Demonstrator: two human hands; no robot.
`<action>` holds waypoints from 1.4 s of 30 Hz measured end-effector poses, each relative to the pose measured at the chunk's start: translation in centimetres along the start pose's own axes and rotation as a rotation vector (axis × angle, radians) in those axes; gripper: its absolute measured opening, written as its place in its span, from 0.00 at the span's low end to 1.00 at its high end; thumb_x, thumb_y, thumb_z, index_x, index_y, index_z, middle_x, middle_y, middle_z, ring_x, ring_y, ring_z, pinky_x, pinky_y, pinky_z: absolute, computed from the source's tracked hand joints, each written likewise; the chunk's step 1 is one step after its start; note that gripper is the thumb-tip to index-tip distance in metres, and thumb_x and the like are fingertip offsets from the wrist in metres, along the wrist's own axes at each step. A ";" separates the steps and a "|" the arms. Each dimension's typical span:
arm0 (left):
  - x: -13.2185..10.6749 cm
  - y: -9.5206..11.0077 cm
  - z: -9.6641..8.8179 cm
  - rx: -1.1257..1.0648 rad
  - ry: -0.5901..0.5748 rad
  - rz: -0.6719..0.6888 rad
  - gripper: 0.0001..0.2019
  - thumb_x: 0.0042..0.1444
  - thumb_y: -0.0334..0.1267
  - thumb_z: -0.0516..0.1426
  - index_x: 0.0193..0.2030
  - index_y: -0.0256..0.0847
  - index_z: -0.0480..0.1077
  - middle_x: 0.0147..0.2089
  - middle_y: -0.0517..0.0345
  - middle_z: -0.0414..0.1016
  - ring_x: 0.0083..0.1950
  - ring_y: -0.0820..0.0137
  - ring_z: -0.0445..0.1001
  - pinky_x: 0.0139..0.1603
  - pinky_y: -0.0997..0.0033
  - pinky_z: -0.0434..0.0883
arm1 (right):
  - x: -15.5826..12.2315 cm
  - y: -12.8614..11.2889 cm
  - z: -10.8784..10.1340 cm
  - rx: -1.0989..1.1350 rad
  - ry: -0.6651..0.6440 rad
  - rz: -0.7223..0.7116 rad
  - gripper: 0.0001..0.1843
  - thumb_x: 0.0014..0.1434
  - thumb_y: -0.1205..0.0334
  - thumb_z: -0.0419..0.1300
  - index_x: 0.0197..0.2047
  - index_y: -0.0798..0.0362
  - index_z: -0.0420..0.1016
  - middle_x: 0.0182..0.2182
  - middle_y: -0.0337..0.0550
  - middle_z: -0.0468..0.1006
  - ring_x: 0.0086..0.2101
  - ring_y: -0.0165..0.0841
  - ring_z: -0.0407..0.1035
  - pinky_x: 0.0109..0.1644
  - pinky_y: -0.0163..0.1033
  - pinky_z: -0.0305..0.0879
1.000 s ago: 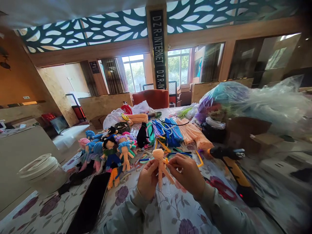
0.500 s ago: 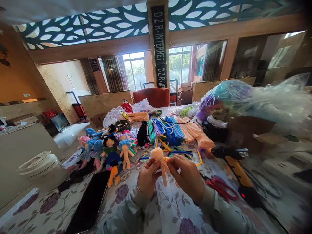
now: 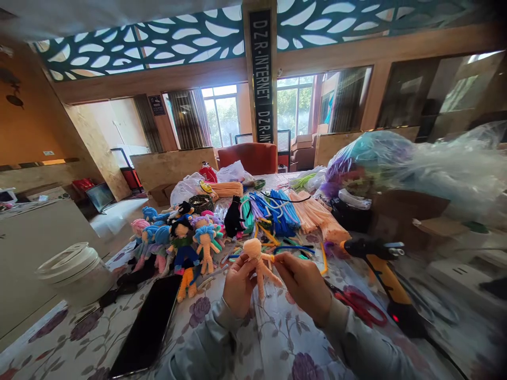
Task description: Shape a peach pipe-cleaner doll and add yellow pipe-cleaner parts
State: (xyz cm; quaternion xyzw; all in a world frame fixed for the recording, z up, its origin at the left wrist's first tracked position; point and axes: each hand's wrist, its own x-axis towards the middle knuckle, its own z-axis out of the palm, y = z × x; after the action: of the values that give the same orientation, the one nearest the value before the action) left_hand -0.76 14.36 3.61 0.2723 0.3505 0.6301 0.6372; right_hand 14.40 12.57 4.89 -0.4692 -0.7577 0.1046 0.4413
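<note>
A peach pipe-cleaner doll with a round head hangs upright above the table, its legs spread. My left hand pinches its body and one side between thumb and fingers. At the end of the doll's outstretched arm, my right hand is closed on a short piece of yellow pipe cleaner, which touches that arm. The fingertips hide most of the yellow piece. Loose pipe cleaners lie just behind my hands. Left of them stands a group of finished-looking dolls, some with blue, pink or black hair.
A black phone and a white lidded bin are on the left. Red-handled scissors and a yellow-black glue gun lie to the right. Pipe-cleaner bundles and plastic bags stand farther back.
The doll has turned, so its legs now show spread apart and its arm stretches toward my right hand. Both hands keep their hold. The view has shifted slightly.
</note>
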 end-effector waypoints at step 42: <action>-0.9 0.4 0.5 0.012 -0.300 -0.011 0.08 0.45 0.38 0.66 0.30 0.37 0.73 0.28 0.60 0.72 0.28 0.77 0.69 0.34 0.76 0.69 | 0.1 0.2 0.0 0.009 -0.103 0.024 0.16 0.65 0.56 0.48 0.35 0.49 0.74 0.27 0.41 0.79 0.29 0.33 0.73 0.32 0.33 0.60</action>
State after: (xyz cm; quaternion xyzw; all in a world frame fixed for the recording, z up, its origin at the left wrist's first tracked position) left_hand -0.58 13.51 4.34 0.3650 0.2566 0.5769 0.6842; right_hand 14.50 12.69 4.84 -0.4701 -0.7735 0.1371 0.4023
